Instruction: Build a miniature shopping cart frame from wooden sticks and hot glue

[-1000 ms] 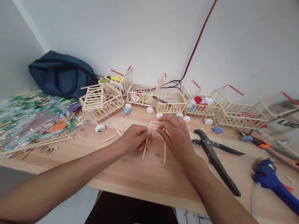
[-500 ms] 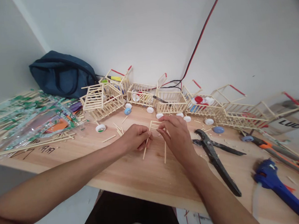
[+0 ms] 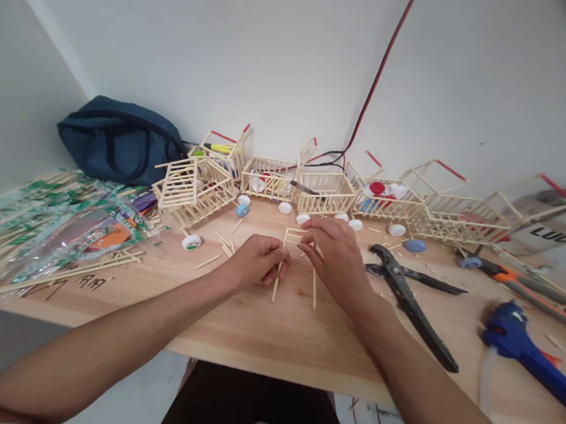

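Between my hands, low over the wooden table (image 3: 253, 333), is a small frame of thin wooden sticks (image 3: 277, 281), with two long sides and short crosspieces at its far end. My left hand (image 3: 263, 260) is closed, pinching the frame's left side between thumb and fingers. On the right, my right hand (image 3: 331, 250) has its thumb and fingertips pressed together at the far crosspieces and covers part of the right side. Whether a separate small stick is in that pinch is hidden. Loose cut sticks (image 3: 224, 245) lie just left of my left hand.
Stick-built carts (image 3: 325, 193) with bottle-cap wheels line the wall. Black pliers (image 3: 405, 290), a blue glue gun (image 3: 530, 350) and orange-handled pliers (image 3: 525, 285) lie at right. At left are bagged sticks (image 3: 61, 221) and a dark blue bag (image 3: 120, 142).
The whole view has shifted very slightly. Both hands keep the same grip on the stick frame, with no clear movement.
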`<action>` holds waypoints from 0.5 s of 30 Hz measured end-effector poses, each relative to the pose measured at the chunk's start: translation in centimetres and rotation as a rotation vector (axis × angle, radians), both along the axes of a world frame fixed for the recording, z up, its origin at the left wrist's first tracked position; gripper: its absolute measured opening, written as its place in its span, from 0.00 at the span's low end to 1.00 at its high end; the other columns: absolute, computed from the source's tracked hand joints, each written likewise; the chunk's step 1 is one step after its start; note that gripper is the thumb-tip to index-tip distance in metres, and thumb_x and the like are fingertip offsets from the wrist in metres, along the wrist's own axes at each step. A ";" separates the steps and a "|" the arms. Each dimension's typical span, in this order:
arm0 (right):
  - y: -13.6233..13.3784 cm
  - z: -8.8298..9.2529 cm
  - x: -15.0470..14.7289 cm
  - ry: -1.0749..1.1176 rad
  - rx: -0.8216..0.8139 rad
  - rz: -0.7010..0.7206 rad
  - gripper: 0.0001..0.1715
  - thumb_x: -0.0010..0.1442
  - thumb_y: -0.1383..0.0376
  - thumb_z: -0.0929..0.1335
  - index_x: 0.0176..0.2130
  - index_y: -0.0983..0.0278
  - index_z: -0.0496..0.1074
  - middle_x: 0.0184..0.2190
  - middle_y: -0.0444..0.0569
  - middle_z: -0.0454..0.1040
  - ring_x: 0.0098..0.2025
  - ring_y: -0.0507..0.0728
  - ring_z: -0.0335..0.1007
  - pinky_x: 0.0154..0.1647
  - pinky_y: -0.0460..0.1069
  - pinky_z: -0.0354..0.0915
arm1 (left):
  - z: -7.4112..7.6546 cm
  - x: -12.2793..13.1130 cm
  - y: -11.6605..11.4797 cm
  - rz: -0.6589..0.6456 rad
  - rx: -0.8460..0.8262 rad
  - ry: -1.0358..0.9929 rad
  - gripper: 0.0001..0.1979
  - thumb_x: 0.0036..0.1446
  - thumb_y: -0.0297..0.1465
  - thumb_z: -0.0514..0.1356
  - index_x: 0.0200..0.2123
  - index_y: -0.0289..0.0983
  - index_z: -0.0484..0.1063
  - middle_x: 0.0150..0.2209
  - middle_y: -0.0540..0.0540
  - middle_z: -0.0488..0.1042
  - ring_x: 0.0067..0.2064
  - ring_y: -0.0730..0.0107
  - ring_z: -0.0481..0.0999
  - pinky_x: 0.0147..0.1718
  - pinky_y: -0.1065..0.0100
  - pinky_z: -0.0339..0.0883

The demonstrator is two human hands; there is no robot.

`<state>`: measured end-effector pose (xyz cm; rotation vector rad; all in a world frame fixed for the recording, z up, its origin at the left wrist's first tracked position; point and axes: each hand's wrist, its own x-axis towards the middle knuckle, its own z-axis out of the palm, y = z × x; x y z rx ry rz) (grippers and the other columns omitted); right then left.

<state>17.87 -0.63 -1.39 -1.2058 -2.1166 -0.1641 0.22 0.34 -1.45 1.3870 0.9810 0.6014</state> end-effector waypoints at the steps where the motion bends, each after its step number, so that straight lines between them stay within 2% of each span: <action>1: 0.0 0.0 0.0 -0.001 0.001 0.000 0.04 0.57 0.71 0.69 0.30 0.64 0.70 0.43 0.51 0.75 0.47 0.61 0.65 0.49 0.57 0.60 | 0.0 0.0 0.0 0.001 -0.002 -0.002 0.12 0.60 0.30 0.50 0.27 0.32 0.68 0.17 0.53 0.68 0.12 0.83 0.57 0.12 0.78 0.46; 15: 0.0 0.0 0.0 0.007 0.003 0.005 0.04 0.57 0.70 0.69 0.30 0.63 0.70 0.42 0.51 0.74 0.47 0.61 0.65 0.49 0.57 0.60 | -0.1 -0.1 0.0 -0.002 0.002 -0.020 0.12 0.59 0.32 0.52 0.28 0.31 0.69 0.17 0.53 0.68 0.12 0.83 0.58 0.12 0.77 0.46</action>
